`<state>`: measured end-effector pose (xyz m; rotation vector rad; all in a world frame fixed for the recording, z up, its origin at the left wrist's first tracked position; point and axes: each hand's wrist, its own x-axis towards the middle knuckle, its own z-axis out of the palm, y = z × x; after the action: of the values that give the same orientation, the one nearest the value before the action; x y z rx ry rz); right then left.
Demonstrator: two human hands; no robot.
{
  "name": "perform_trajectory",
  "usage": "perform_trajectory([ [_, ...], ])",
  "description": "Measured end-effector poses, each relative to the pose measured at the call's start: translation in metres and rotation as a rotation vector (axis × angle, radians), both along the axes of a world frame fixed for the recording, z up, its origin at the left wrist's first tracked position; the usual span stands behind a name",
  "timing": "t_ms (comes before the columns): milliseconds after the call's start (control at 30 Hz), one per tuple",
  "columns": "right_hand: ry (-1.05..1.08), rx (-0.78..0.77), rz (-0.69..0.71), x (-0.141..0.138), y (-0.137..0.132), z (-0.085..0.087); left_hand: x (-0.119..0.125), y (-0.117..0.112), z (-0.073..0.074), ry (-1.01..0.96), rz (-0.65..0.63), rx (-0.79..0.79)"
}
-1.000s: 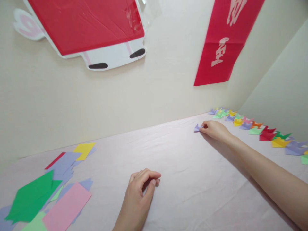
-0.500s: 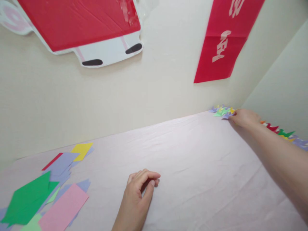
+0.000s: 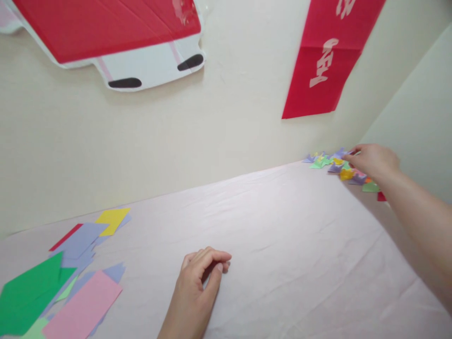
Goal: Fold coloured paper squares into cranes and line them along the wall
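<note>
My left hand (image 3: 199, 280) rests on the pale pink cloth in the lower middle, its fingers curled in and the thumb close to the index finger. Nothing shows in it. Stretched to the far right corner, my right hand (image 3: 376, 160) has its fingertips pinched at a folded lavender paper piece (image 3: 339, 153). Around it stand several small folded paper pieces, among them a light green one (image 3: 320, 163), a purple one (image 3: 335, 167) and a yellow one (image 3: 346, 174). My forearm hides part of the row.
The pale pink cloth (image 3: 268, 226) covers the table up to the wall. Flat paper sheets lie at left: green (image 3: 31, 294), pink (image 3: 84, 303), yellow (image 3: 113, 220) and lavender (image 3: 83, 238). A red banner (image 3: 326, 70) and a red-and-white cutout (image 3: 116, 28) hang on the wall.
My right hand has moved from the purple piece in front to a lavender piece further back; the purple piece stands free of it. My left hand keeps its pose. The view has shifted slightly.
</note>
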<state>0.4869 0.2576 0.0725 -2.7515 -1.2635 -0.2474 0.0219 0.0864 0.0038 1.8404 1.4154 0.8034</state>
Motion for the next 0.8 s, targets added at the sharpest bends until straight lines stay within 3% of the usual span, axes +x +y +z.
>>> perform_trajectory([
  [300,0.013,-0.125,0.056,-0.013,0.007,-0.047,0.000,-0.001,-0.002,0.003,0.008,0.001],
  [600,0.053,-0.191,0.036,-0.007,0.018,-0.047,0.001,-0.001,-0.001,-0.001,0.009,-0.005],
  [800,0.090,-0.017,0.122,-0.008,0.010,-0.043,-0.003,0.000,-0.003,0.014,-0.006,0.021],
])
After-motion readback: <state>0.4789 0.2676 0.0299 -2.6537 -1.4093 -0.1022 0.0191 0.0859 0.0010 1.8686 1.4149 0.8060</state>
